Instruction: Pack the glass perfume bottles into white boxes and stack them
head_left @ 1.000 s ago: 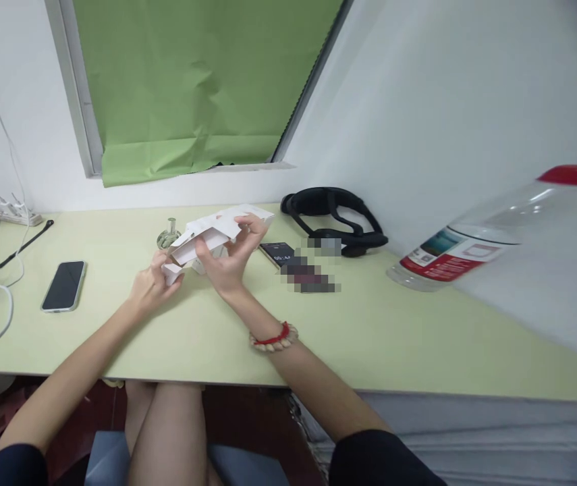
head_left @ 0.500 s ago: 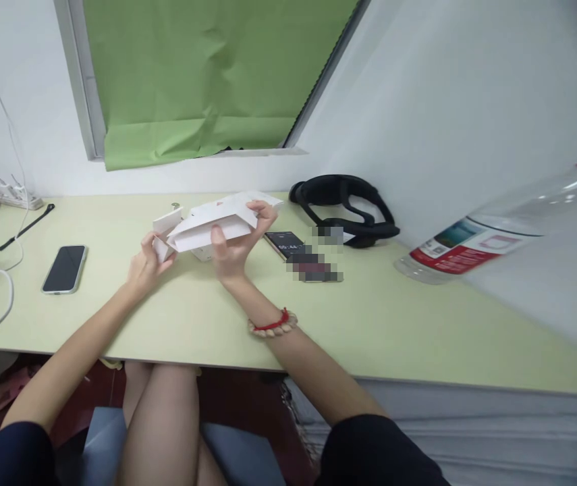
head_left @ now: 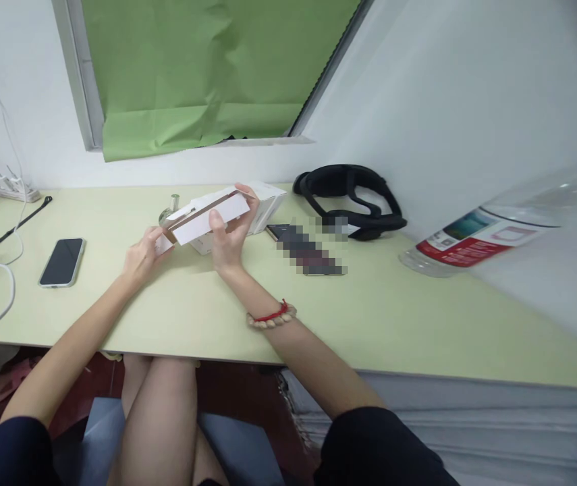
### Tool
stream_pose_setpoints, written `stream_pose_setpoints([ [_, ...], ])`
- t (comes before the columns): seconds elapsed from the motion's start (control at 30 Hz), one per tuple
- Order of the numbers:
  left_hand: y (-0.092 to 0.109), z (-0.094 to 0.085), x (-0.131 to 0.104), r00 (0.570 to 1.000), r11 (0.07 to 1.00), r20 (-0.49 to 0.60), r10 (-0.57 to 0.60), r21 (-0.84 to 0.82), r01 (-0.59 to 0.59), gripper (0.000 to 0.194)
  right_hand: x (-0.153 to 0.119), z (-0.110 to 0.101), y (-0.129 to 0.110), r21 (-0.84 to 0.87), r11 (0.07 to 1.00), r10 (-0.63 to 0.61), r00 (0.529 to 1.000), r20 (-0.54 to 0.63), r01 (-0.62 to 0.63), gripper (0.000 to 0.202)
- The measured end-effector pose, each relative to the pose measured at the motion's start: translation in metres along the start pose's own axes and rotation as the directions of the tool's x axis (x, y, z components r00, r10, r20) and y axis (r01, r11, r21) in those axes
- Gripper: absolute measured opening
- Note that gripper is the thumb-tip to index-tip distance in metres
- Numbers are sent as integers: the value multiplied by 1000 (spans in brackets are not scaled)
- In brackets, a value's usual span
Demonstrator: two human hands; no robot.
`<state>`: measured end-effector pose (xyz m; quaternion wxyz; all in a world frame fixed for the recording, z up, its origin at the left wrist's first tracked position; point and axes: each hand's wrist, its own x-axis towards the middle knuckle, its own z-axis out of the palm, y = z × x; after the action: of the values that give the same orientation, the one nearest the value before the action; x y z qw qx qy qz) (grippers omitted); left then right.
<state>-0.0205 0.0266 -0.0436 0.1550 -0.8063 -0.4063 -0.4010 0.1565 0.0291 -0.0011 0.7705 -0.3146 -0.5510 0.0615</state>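
1. The left hand [head_left: 141, 255] pinches the near end flap of the flat white cardboard carton [head_left: 206, 219], fingers closed on it.
2. The right hand [head_left: 228, 236] clamps the carton's middle, thumb in front, fingers curled over the top edge. The carton is held tilted just above the pale green desk [head_left: 369, 317], not resting on it.
3. Risk: the small clear glass bottle [head_left: 168, 214] stands just behind the carton (partly hidden); a sweep of the carton's left end is likely to topple it.
4. Risk: uneven pull between the two grips may tear or crease the flap.
5. Risk: the second white box [head_left: 266, 202] sits touching or just behind the right fingertips; a push could shift it.
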Motion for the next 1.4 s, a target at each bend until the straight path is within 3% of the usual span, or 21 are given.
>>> stream_pose_setpoints([
  [0.13, 2, -2, 1, 995, 989, 4, 104, 100, -104, 38, -5, 2, 11, -27, 999, 20, 998, 57, -18, 50],
  [0.23, 6, -4, 3, 995, 990, 31, 93, 102, -96, 39, -4, 1, 19, -34, 999, 31, 999, 36, -30, 53],
  [0.37, 13, -8, 5, 995, 995, 53, 79, 59, -82, 38, 2, -4, 26, -142, 987, -72, 997, -13, 69, 54],
  [0.53, 21, -12, 9, 992, 991, -14, 127, 44, -127, 34, 9, -14, 20, -208, 969, -138, 990, -5, 134, 55],
  [0.8, 24, -15, 10, 981, 978, 49, 185, 84, -189, 32, 9, -14, 27, -87, 996, -7, 1000, 5, 7, 51],
  [1.0, 25, -14, 10, 984, 984, 11, 180, 13, -180, 30, 9, -11, 29, -97, 992, -75, 997, 33, 78, 50],
  [1.17, 26, -14, 11, 978, 978, -7, 207, -8, -208, 31, 12, -15, 24, -90, 994, -62, 996, 72, 68, 55],
  [1.4, 26, -14, 10, 980, 982, 59, 190, 7, -190, 32, 15, -18, 19, -73, 990, -111, 989, 94, 118, 61],
])
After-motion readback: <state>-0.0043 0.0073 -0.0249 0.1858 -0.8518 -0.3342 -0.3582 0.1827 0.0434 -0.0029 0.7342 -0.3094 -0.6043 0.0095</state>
